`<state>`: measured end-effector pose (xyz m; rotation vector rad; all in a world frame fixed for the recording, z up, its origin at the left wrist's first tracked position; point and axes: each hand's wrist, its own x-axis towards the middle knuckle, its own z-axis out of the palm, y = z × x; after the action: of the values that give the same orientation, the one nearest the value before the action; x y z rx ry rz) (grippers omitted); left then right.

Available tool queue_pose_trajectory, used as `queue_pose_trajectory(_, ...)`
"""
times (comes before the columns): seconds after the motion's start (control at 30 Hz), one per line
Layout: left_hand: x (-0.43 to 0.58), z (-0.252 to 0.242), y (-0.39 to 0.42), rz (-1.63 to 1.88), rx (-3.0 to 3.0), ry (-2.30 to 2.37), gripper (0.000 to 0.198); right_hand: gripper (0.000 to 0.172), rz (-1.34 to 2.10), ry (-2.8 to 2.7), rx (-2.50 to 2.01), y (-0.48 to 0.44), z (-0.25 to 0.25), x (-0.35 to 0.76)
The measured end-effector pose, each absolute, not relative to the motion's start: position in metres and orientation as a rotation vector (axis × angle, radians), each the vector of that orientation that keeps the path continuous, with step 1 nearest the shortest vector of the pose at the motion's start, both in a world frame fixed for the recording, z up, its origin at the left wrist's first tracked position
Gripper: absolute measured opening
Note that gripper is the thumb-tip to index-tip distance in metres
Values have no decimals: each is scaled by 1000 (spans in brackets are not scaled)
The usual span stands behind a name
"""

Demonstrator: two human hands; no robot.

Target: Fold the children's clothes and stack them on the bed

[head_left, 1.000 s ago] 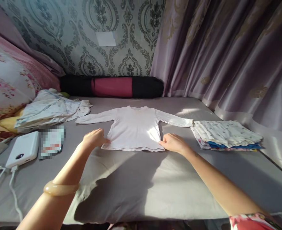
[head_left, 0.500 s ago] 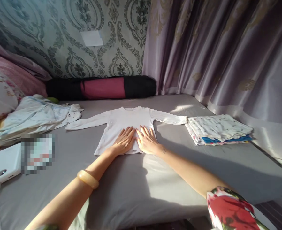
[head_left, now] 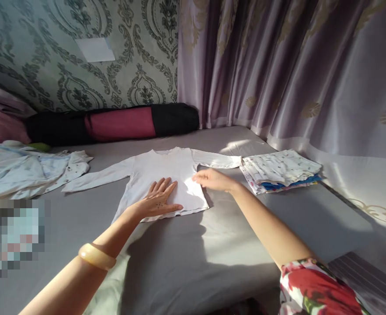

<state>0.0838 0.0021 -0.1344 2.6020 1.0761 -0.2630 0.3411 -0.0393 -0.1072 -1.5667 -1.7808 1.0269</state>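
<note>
A white long-sleeved shirt (head_left: 171, 164) lies spread flat on the grey bed sheet, its neckline away from me and both sleeves stretched out sideways. My left hand (head_left: 160, 199) rests palm down on the lower middle of the shirt, fingers spread and thumb pointing right. At the shirt's right side edge, below the armpit, my right hand (head_left: 210, 179) has its fingers drawn together on the fabric; the fingertips are partly lost in bright sunlight. The right cuff touches a stack of folded clothes (head_left: 283, 168).
Crumpled light clothing (head_left: 32, 170) lies at the left, with a blurred-out item (head_left: 17, 238) in front of it. A black and maroon long bag (head_left: 120, 124) runs along the patterned wall. Purple curtains (head_left: 278, 78) hang at the right. The grey sheet (head_left: 238, 236) covers the bed.
My right hand has left its flat position on the shirt's lower front and closed at the right side edge. My left hand stays flat. The view has swung right.
</note>
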Motion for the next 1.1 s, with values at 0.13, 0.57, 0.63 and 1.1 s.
queue_pose_trajectory(0.13, 97, -117, 8, -384, 2541, 1129, 113, 21, 744, -1262, -1840, -1, -106, 387)
queue_pose_trajectory(0.57, 145, -108, 33, -603, 2509, 1167, 134, 36, 115, -954, -2354, 23, -119, 424)
queue_pose_trajectory(0.63, 148, -110, 35, -608, 2517, 1152, 137, 38, -44, -1001, -2465, 23, -126, 426)
queue_pose_trajectory(1.1, 156, -75, 69, -442, 2454, 1155, 66, 32, 104, -1178, -2527, 32, -116, 436)
